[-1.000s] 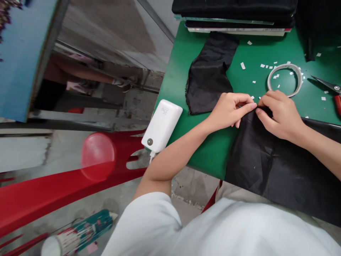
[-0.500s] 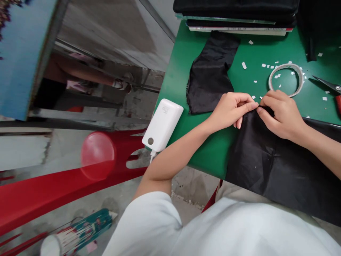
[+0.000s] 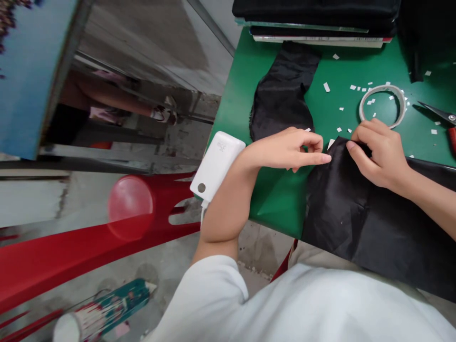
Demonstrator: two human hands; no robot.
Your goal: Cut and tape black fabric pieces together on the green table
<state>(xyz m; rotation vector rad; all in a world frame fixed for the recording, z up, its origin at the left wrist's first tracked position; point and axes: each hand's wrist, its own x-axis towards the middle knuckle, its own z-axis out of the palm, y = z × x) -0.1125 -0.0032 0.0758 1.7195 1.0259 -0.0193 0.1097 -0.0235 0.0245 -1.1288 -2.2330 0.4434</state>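
A large piece of black fabric (image 3: 335, 209) lies over the front of the green table and hangs toward my lap. My right hand (image 3: 383, 149) pinches its upper edge between thumb and fingers. Beside the fabric's left edge is my left hand (image 3: 294, 149), fingers loosely bent, with the thumb stretched out and apart from the index finger. The thumb tip is at the cloth's edge; whether it presses on it I cannot tell. A small white piece (image 3: 331, 143) shows at the fabric's upper left corner.
On the green table (image 3: 238, 78) are a second black cloth (image 3: 281, 104), a roll of white tape (image 3: 364, 104), scissors (image 3: 436, 111) and several white scraps. A white power bank (image 3: 218, 166) with a cable sits at the left edge. Black folded items (image 3: 313, 9) are stacked behind.
My left hand has let go of the fabric edge and moved left, its thumb now lower. My right hand keeps its pinch. A white piece has come into view at the fabric's corner.
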